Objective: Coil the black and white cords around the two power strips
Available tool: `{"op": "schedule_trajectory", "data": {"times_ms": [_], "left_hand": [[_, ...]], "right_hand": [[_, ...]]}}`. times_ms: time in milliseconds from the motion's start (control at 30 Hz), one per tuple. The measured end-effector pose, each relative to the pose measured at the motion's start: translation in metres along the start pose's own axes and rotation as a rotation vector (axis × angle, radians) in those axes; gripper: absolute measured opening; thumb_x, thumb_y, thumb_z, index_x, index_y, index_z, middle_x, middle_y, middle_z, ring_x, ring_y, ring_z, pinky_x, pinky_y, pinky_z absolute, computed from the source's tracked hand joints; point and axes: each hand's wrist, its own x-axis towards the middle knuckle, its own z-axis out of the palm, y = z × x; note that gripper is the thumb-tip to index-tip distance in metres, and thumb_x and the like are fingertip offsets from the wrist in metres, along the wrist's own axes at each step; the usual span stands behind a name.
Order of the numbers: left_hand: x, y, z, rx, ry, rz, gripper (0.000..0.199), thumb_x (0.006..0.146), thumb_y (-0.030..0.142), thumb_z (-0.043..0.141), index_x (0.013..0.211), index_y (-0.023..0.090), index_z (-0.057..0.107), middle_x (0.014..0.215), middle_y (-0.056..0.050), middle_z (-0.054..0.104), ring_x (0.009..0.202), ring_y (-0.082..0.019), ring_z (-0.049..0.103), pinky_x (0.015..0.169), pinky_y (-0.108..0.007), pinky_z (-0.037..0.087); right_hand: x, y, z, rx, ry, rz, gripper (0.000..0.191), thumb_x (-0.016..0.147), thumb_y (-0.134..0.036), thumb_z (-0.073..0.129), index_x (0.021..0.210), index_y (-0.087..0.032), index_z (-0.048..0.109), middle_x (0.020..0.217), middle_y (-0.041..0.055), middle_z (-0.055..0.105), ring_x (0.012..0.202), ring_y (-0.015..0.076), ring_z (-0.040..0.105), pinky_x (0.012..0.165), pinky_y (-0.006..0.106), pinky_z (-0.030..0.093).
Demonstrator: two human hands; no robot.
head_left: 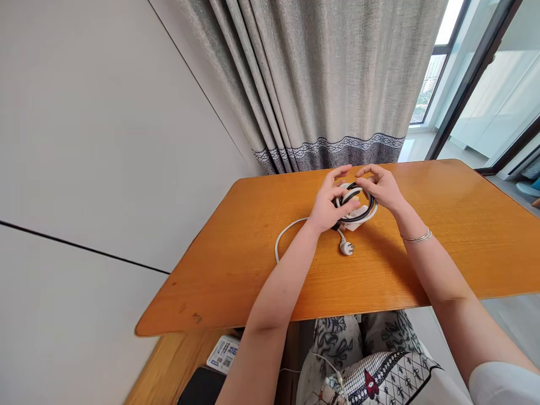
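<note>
A coil of black and white cable [372,212] is held up over the wooden table. My left hand [329,203] grips its left side, the thumb at the loop and the upper fingers spread. My right hand [383,188] pinches the coil's upper right edge between thumb and fingers. Partly hidden behind and below the loops is a white object [353,226] whose kind I cannot make out. A white plug [346,247] with metal prongs rests just below the coil. From behind my left wrist, a white cord [278,242] curves onto the tabletop.
The wooden table [236,242] has rounded corners, and its near edge runs just above my lap. Grey curtains [337,73] hang behind it, beside a white wall panel [105,140]. Below the table's front left are a labelled white box [223,354] and a black object [202,387].
</note>
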Motion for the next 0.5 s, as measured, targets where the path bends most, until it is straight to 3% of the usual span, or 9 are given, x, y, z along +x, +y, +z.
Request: {"op": "schedule_trajectory", "data": {"times_ms": [67,167,267,333,500], "left_hand": [[0.0,-0.005,0.002,-0.117,0.109,-0.038,0.051,0.08,0.07,0.07,0.072,0.019,0.068,0.15,-0.011,0.051,0.136,-0.03,0.052,0.114,-0.051,0.045],[0.002,-0.009,0.002,-0.185,0.245,-0.077,0.051,0.082,0.069,0.068,0.072,0.019,0.067,0.147,-0.01,0.053,0.131,-0.028,0.056,0.113,-0.048,0.047],[0.003,-0.007,-0.001,-0.076,0.255,-0.091,0.055,0.085,0.07,0.062,0.067,0.019,0.067,0.144,-0.01,0.056,0.127,-0.026,0.058,0.112,-0.047,0.048],[0.003,-0.004,-0.002,0.032,0.223,-0.086,0.059,0.088,0.073,0.056,0.066,0.019,0.067,0.142,-0.01,0.057,0.126,-0.026,0.058,0.112,-0.048,0.048],[-0.001,0.004,0.005,0.293,0.171,-0.057,0.055,0.094,0.065,0.052,0.069,0.02,0.068,0.146,-0.01,0.054,0.128,-0.027,0.057,0.113,-0.051,0.048]], "right_hand": [[0.002,0.007,0.005,-0.091,0.081,-0.15,0.026,0.089,-0.048,0.063,0.092,-0.023,0.06,0.057,-0.004,0.055,0.051,0.0142,0.05,0.053,0.027,0.04],[0.002,0.011,0.011,-0.347,0.229,-0.463,0.019,0.096,-0.036,0.053,0.099,-0.023,0.067,0.09,0.0061,0.066,0.081,0.0201,0.062,0.077,0.036,0.05],[0.0,0.007,0.013,-0.558,0.21,-0.641,0.026,0.095,-0.028,0.053,0.114,-0.024,0.07,0.107,0.01,0.064,0.101,0.0252,0.06,0.092,0.043,0.049],[-0.003,0.002,0.014,-0.656,0.169,-0.655,0.03,0.093,-0.031,0.058,0.119,-0.023,0.07,0.107,0.0103,0.063,0.101,0.0264,0.059,0.092,0.044,0.048],[-0.008,-0.008,0.015,-0.838,0.179,-0.523,0.028,0.1,-0.038,0.054,0.115,-0.023,0.073,0.097,0.0094,0.063,0.092,0.0253,0.056,0.081,0.038,0.047]]}}
